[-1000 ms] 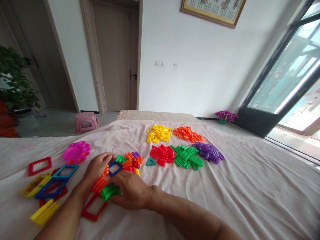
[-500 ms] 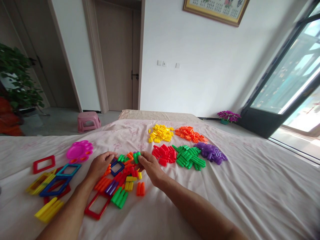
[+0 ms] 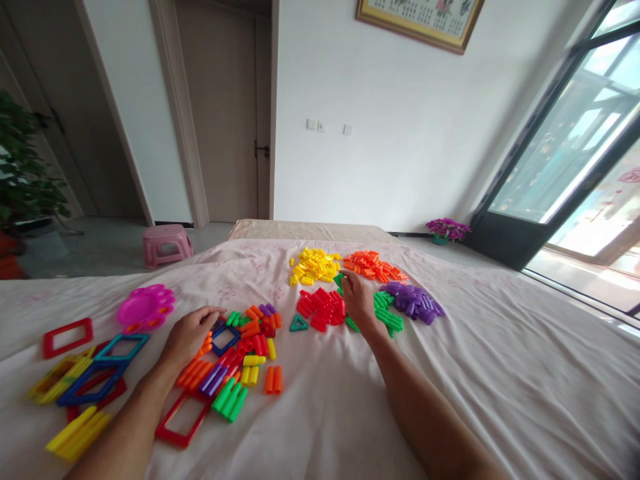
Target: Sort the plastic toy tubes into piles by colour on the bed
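My right hand (image 3: 358,301) is closed, pinching a green tube-shaped block (image 3: 339,280) in its fingertips. It hangs over the pile of green blocks (image 3: 391,321) and hides part of it. Beside the mixed-colour blocks (image 3: 253,345), my left hand (image 3: 191,335) is loosely curved with its fingers stretched forward, and I see nothing held in it. A dark blue square frame (image 3: 225,339) lies among those blocks, close to its fingertips. Orange blocks (image 3: 195,375) lie just below that hand. A small teal triangle (image 3: 299,323) rests left of the red pile (image 3: 321,308).
Yellow (image 3: 314,267), orange (image 3: 375,267) and purple (image 3: 413,303) block piles lie farther back on the cloth-covered surface (image 3: 380,407). At the left are a magenta tray (image 3: 145,307), a red frame (image 3: 68,337), stacked coloured frames (image 3: 93,383) and yellow blocks (image 3: 79,433).
My right hand has moved right and away, from the mixed blocks to the green pile. The green pieces it held now lie out of its fingers. The teal triangle has come into view.
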Motion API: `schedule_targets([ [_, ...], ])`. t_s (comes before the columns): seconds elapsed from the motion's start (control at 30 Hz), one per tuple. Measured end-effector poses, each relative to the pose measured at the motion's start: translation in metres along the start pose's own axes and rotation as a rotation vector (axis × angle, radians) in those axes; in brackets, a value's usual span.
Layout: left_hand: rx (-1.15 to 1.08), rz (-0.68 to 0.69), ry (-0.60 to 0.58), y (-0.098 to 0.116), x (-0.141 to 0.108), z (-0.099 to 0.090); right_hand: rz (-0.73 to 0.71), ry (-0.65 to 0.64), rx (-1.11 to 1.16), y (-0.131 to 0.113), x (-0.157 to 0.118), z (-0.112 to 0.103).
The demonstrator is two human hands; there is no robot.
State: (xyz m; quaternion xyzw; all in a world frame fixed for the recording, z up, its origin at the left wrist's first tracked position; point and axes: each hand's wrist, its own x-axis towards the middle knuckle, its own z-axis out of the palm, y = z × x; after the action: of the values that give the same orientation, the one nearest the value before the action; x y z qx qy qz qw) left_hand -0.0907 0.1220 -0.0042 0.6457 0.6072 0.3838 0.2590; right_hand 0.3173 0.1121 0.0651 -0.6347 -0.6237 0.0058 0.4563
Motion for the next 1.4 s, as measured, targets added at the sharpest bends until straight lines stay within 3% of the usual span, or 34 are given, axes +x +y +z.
schedule_targets([
  [0.13,-0.002,-0.004,0.018,0.006,-0.002,-0.001,0.132,-0.061,-0.25,0.021,0.008,-0.022],
  [0.27,-0.003,-0.012,0.028,0.011,-0.004,-0.003,0.193,-0.134,-0.437,0.035,0.006,-0.027],
  [0.53,0.0,-0.014,-0.005,0.0,0.0,0.0,0.027,-0.1,-0.337,0.032,-0.005,-0.01],
  [0.73,0.001,-0.019,-0.011,-0.002,0.001,0.001,-0.213,-0.064,-0.17,0.002,-0.014,0.0],
  [1.07,0.004,-0.024,-0.023,-0.002,0.0,0.001,-0.503,-0.498,0.135,-0.076,-0.07,0.035],
  [1.23,-0.001,-0.036,-0.014,-0.002,0.0,0.002,-0.61,-0.615,0.092,-0.096,-0.082,0.046],
  [1.4,0.016,-0.031,-0.009,-0.001,0.001,0.002,-0.653,-0.647,0.05,-0.102,-0.083,0.053],
])
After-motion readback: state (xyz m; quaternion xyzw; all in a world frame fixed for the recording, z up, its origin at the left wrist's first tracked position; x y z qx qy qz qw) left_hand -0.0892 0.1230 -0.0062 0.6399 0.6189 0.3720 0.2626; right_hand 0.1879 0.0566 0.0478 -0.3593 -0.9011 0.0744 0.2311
